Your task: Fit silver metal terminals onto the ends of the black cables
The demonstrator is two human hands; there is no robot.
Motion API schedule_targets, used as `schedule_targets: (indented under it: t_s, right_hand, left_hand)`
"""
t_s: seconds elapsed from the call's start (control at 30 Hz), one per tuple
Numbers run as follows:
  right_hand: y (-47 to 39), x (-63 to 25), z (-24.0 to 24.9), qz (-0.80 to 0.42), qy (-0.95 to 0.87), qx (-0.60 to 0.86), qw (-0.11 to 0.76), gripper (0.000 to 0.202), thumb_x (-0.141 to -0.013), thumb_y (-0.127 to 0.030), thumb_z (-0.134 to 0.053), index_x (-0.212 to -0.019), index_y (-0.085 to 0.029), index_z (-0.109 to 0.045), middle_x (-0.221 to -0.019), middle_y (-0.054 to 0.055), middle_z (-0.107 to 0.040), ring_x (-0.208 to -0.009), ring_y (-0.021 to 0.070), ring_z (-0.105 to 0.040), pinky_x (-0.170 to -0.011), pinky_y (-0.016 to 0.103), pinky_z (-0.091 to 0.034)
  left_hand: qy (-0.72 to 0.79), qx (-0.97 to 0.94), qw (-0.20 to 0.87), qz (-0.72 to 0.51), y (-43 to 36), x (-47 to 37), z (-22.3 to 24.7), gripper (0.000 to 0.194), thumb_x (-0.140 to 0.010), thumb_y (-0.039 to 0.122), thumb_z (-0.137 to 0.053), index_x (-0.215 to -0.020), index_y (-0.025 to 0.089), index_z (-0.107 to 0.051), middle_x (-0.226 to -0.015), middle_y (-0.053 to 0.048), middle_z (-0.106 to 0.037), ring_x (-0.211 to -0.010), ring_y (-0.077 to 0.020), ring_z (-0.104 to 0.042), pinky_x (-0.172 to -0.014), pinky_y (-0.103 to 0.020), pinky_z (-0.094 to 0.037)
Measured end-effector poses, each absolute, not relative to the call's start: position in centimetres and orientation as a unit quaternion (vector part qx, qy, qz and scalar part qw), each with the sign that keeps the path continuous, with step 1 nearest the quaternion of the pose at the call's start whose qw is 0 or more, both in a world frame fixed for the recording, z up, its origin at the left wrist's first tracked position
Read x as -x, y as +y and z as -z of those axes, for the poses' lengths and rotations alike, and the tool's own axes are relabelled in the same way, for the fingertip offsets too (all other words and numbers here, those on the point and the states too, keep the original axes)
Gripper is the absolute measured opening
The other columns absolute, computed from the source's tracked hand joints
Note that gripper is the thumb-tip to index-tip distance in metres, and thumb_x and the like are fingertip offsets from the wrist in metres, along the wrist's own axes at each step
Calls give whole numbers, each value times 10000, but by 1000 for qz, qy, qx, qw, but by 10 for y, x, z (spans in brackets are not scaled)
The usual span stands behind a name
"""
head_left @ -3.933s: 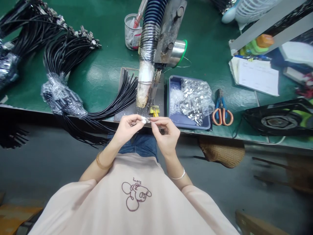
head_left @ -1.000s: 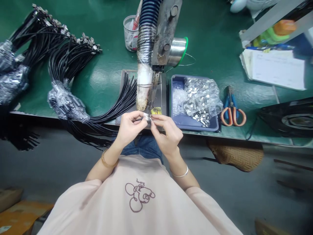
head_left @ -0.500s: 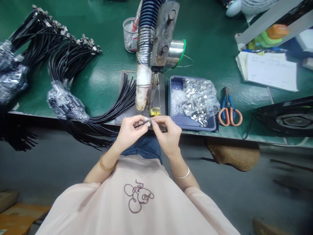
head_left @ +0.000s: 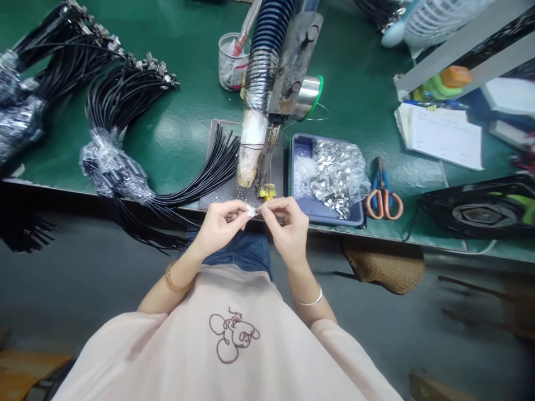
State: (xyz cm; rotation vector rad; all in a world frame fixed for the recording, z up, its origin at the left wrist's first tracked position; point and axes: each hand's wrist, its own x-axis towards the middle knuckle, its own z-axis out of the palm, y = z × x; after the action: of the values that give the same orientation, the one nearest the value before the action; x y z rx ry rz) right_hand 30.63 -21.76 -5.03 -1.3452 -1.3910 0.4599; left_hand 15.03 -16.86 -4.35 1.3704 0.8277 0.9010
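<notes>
My left hand (head_left: 223, 224) pinches a small whitish piece (head_left: 251, 211) between thumb and forefinger, just in front of the bench edge. Close on its right, my right hand (head_left: 288, 225) is closed at the fingertips on something too small to make out. The fingertips of both hands nearly meet. Behind them a yellow clip-like piece (head_left: 267, 192) sits on a grey plate (head_left: 209, 197), below a metal fixture (head_left: 288, 78) and a ribbed hose (head_left: 271, 28). Black cables (head_left: 204, 172) fan onto the plate from the left.
A blue tray (head_left: 330, 219) with bagged metal parts is right of the plate, then pliers (head_left: 383, 189) and a black fan-like device (head_left: 480, 211). A cup (head_left: 228, 64) and solder spool (head_left: 308, 97) stand behind. Wrapped cable bundles (head_left: 119, 167) lie left; papers (head_left: 443, 133) lie back right.
The view has shifted slightly. The dark cable end seen at my left fingertips no longer shows, and the whitish piece is now more visible there. My fingertips remain close together.
</notes>
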Motion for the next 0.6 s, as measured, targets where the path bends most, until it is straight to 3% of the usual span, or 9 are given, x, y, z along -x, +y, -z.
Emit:
schedule_targets:
  t_s: [0.13,0.33,0.6]
  right_hand:
    - [-219,-304,55,-69,-621,559,545,79,-932,-154,-672,-914,-231,-665,-980,42,-782,-915,184,-769,-754,305,-636]
    - [-214,-303,62,30,-668,526,525,147,-916,-84,-662,-924,-232,-663,-965,51,-801,-889,190,-788,-770,313,-643]
    - [-209,-303,62,58,-665,534,519,156,-922,-84,-658,-916,-240,-653,-946,43,-803,-872,188,-791,-762,316,-649]
  left_hand:
    - [364,-565,635,-382,-167,-153,47,315,-844,431,-731,-764,126,-713,-512,28,-519,-467,-78,-435,-468,-207,-340]
    - [362,-537,657,-384,-163,-156,45,395,-833,533,-742,-799,148,-659,-533,82,-379,-483,-58,-275,-458,-204,-235]
    - [360,-539,665,-372,-159,-159,45,353,-870,517,-709,-874,171,-639,-574,71,-426,-511,-82,-325,-491,-224,-278]
